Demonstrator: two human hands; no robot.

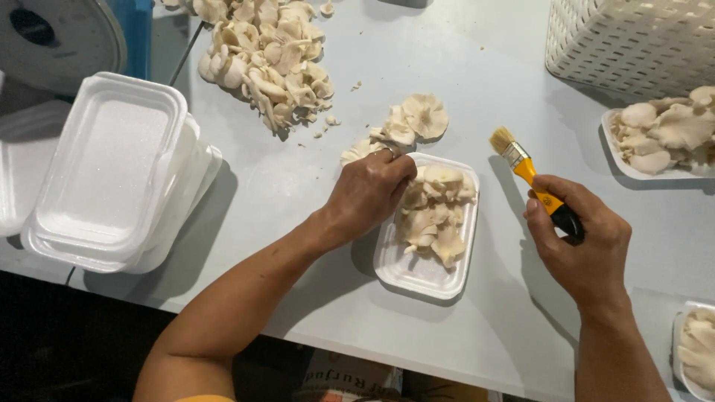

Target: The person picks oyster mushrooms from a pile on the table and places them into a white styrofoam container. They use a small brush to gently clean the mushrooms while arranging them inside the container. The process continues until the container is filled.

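Pale grey desk (477, 67), bearing a stack of empty white foam trays (112, 171) at left, a big heap of oyster mushrooms (268, 56) (crumbs scattered beside), a smaller cluster (413, 119), a half-filled tray (426, 227) in the middle, a white basket (633, 41), two more filled trays (659, 138) at right.

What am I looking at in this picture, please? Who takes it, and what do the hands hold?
A camera worn on a person's head looks down at their own two bare hands. The left hand rests on oyster mushrooms in a white foam tray. The right hand holds a small paintbrush with an orange and black handle. On the pale table lie a heap of loose mushrooms, a stack of empty trays, more filled trays and a white basket.
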